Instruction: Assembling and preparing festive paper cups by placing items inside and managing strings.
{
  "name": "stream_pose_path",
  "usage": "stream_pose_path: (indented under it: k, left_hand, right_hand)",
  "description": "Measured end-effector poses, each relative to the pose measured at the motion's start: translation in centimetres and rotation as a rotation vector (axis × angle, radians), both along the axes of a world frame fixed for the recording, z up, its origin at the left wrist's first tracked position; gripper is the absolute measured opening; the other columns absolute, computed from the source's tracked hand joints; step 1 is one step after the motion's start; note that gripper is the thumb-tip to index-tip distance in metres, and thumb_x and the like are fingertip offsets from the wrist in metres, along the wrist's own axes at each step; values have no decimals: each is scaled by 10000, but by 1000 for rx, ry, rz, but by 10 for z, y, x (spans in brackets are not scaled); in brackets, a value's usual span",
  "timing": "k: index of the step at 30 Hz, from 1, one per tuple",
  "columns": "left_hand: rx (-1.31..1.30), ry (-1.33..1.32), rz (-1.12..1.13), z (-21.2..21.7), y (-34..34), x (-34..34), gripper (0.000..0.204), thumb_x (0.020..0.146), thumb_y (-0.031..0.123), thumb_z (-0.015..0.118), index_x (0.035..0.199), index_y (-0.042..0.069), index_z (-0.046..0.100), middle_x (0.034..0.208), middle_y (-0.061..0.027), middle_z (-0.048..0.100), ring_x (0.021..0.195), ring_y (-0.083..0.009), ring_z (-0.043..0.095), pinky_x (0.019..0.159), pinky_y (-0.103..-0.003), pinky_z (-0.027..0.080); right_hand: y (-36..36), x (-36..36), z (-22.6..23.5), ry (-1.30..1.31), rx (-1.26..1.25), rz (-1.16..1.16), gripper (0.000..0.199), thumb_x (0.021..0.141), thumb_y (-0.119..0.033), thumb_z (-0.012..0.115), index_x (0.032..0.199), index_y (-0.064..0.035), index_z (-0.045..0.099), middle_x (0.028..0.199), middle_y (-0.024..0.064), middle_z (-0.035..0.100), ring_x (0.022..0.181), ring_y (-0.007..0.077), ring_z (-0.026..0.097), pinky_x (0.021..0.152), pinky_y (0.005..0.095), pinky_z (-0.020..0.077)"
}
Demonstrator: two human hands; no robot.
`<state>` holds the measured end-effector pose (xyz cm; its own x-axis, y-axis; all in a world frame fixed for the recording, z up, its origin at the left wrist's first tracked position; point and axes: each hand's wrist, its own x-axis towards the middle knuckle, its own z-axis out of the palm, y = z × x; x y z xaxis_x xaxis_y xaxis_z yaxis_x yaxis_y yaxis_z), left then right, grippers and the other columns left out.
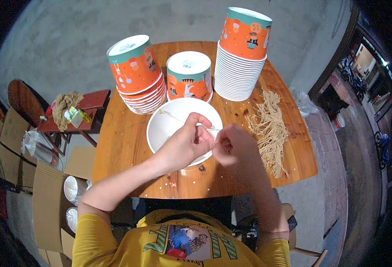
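Observation:
A white paper bucket [157,133] stands in front of me on the wooden table, its open mouth towards me. A thin pale string [173,117] crosses its mouth from the upper left rim towards my fingers. My left hand [189,140] is closed over the bucket, thumb and forefinger pinched on the string. Just to its right, my right hand [236,146] is also closed, its fingertips pinching the strand at the bucket's right rim. The two hands nearly touch and hide part of the bucket's inside.
Behind stand a short stack of orange buckets [136,73], an upturned orange bucket [189,78] and a tall stack [240,58]. Tan strings [269,133] lie in a bundle on the table [289,102]. Left are a red bench [96,100] and a cardboard box [49,191] holding white containers.

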<state>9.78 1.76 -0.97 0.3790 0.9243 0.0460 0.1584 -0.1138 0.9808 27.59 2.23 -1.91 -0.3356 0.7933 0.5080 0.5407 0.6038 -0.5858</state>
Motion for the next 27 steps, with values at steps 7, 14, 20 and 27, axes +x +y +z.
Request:
stream_pose_path:
  k: [7,14,20,27]
  left_hand:
    - [37,27,-9,-1,3,-4,314,869,19,577,1103,-4,369,858,-43,544,801,-88,531,737,-220,455]
    - [-34,-24,-6,4,2,-2,304,862,5,575,1098,1,381,864,-39,547,810,-83,537,741,-214,459]
    - [-46,-4,1,6,2,-2,292,865,12,575,1092,-2,392,851,-33,546,792,-79,535,720,-208,457]
    - [-59,2,8,8,3,-2,281,864,14,580,1083,3,405,842,-25,535,775,-72,526,708,-208,453]
  right_hand:
    - [11,16,19,409,-1050,246,118,821,-167,608,880,-65,606,662,-45,518,599,40,469,515,186,367]
    - [-6,7,-3,417,-534,129,64,840,-110,606,871,-55,599,740,-39,544,616,40,480,540,190,384]
    - [-7,5,-5,240,-274,54,80,827,-73,644,874,-35,592,741,-33,555,669,35,501,591,202,420]
    - [-5,7,-18,322,-299,36,94,817,-64,668,858,-31,591,701,-25,541,614,35,475,551,208,404]
